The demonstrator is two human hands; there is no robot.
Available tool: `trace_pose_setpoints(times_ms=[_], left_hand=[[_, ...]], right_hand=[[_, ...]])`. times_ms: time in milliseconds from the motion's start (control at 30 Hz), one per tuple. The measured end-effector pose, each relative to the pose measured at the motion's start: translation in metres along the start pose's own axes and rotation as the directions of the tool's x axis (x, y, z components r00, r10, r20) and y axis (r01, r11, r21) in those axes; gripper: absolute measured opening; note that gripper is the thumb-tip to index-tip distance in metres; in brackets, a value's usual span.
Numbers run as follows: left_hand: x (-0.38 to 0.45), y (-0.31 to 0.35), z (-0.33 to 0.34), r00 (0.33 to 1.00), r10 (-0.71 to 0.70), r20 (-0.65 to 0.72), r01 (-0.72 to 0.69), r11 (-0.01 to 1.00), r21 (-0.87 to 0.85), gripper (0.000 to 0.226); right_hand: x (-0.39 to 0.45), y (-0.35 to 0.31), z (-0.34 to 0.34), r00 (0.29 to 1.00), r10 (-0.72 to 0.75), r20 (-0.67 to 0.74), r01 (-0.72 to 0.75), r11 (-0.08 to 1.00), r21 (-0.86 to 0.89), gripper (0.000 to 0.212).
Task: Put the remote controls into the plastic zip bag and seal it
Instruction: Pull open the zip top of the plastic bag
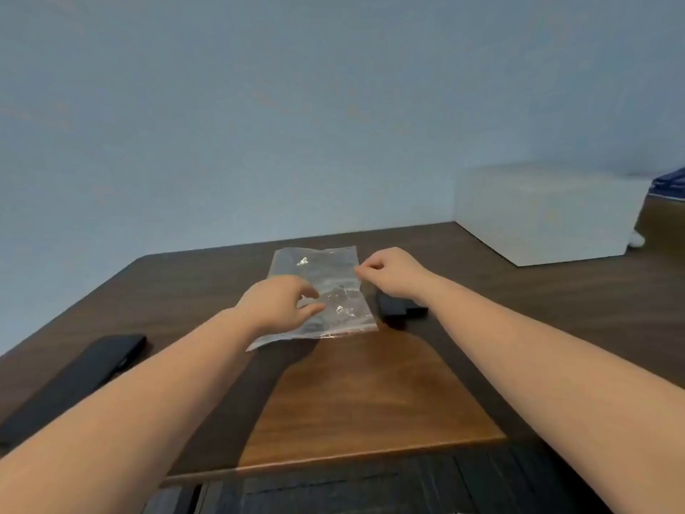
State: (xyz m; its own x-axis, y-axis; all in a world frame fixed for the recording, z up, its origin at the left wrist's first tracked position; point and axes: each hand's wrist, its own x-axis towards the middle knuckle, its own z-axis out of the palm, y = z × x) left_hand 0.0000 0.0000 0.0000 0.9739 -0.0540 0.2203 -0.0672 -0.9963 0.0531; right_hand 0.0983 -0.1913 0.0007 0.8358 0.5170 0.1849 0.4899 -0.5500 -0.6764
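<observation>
A clear plastic zip bag (326, 287) lies flat on the dark wooden table (370, 395), its red-lined zip edge toward me. My left hand (280, 304) rests on the bag's left side, thumb and fingers pinching the plastic. My right hand (389, 270) pinches the bag's right edge with closed fingers. A black remote control (398, 311) lies just right of the bag, partly hidden under my right wrist. A second long black remote control (74, 380) lies at the table's left edge, away from both hands.
A white box (548, 213) stands at the table's back right corner. A pale blue wall (259, 124) rises behind the table. Dark slatted flooring (370, 491) shows below the table's front edge.
</observation>
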Motion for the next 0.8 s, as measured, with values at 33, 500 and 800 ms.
trace_pose_setpoints(times_ms=[33,500,800], left_hand=[[-0.006,0.004,-0.001,0.999,-0.019,0.03,0.019,1.0,-0.003,0.036],[-0.025,0.005,0.029,0.998,0.026,0.053,-0.034,0.986,0.164,0.026],[0.001,-0.006,0.04,0.996,-0.079,-0.046,0.075,0.994,-0.076,0.023]], right_hand=[[-0.008,-0.002,0.0,1.0,-0.012,0.003,0.012,1.0,-0.005,0.043],[-0.029,-0.015,0.004,0.999,0.011,0.044,-0.01,1.0,-0.021,0.038],[-0.006,-0.017,0.033,0.999,-0.015,0.04,0.014,0.999,0.03,0.031]])
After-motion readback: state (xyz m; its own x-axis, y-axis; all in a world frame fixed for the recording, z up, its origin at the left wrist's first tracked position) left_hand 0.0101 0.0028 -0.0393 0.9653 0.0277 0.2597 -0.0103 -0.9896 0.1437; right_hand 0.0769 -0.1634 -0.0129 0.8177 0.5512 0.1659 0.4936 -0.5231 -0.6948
